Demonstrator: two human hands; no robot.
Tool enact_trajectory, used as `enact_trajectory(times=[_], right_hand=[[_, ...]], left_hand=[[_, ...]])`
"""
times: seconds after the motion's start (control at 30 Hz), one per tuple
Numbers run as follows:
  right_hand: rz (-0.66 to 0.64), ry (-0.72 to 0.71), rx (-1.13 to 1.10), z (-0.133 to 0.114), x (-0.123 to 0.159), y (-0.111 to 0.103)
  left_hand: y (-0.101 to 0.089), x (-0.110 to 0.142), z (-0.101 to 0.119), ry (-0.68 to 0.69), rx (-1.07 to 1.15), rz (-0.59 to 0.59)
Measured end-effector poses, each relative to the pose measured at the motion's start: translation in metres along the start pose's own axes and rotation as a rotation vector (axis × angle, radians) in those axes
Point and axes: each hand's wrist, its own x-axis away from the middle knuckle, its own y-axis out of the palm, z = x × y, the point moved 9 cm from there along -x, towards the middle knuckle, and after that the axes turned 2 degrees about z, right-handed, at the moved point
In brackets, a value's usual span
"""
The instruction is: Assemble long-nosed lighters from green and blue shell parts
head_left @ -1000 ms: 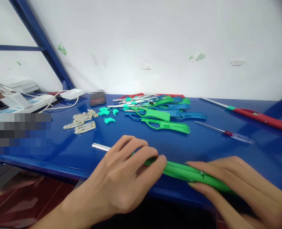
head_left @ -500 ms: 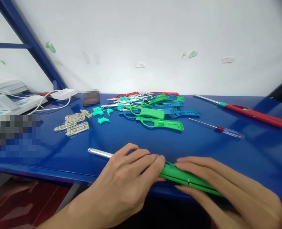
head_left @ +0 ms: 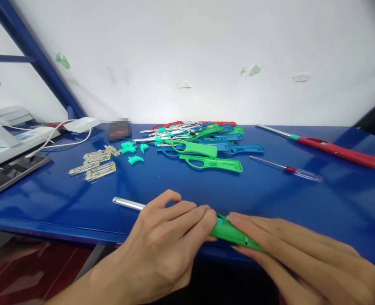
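A long-nosed lighter with a green handle lies across both my hands at the table's front edge, its metal tube pointing left. My left hand is wrapped round the front of the handle and the base of the tube. On the rear of the handle, my right hand presses with the thumb below and the fingers above. A bit of the turquoise trigger shows between the hands. Most of the handle is hidden by my fingers.
Behind lies a pile of lighter shells, including a green half, with metal tubes. Turquoise triggers and clear fuel tanks lie left of it. A screwdriver and a red lighter are at right, a phone at left.
The dark gap along the green handle's seam has narrowed and no longer shows between my hands. My right hand has closed further over the handle. The view has shifted slightly.
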Motion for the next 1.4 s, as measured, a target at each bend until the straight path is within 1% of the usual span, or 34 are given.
enact_trajectory(times=[0.1,0.27,0.33,0.47,0.6,0.73,0.8,0.9,0.97,1.1,1.23,1.33,1.4], right_hand=[[-0.022,0.030,-0.018,0.005,-0.002,0.003],[-0.108,0.125,0.014,0.021,0.004,0.006],[-0.110,0.154,0.022,0.026,0.008,0.004],[-0.109,0.195,-0.029,0.029,0.013,0.002],[-0.118,0.317,-0.028,0.039,0.024,0.001],[-0.156,0.381,-0.006,0.044,0.034,-0.001],[-0.164,0.365,-0.024,0.042,0.032,-0.003],[-0.181,0.257,-0.112,0.032,0.023,-0.004],[-0.196,0.218,-0.162,0.029,0.019,-0.005],[-0.193,0.195,-0.214,0.027,0.018,-0.006],[-0.185,0.220,-0.232,0.026,0.019,-0.007],[-0.204,0.219,-0.224,0.023,0.022,-0.007],[-0.210,0.255,-0.208,0.024,0.026,-0.006]], left_hand=[[0.001,0.000,0.001,0.010,-0.020,-0.014],[0.001,0.003,-0.001,-0.001,-0.020,-0.044],[-0.001,0.004,-0.004,-0.010,0.008,-0.041],[-0.002,0.004,-0.008,-0.029,0.054,-0.050],[-0.002,0.004,-0.012,-0.047,0.063,-0.057],[-0.003,0.005,-0.015,-0.062,0.074,-0.042],[-0.003,0.007,-0.017,-0.065,0.091,-0.034],[-0.004,0.011,-0.019,-0.076,0.110,-0.024],[-0.005,0.013,-0.021,-0.085,0.107,-0.017],[-0.008,0.016,-0.020,-0.087,0.067,-0.019],[-0.008,0.016,-0.019,-0.084,0.040,-0.022],[-0.009,0.015,-0.018,-0.084,0.043,-0.016],[-0.008,0.015,-0.018,-0.084,0.046,-0.016]])
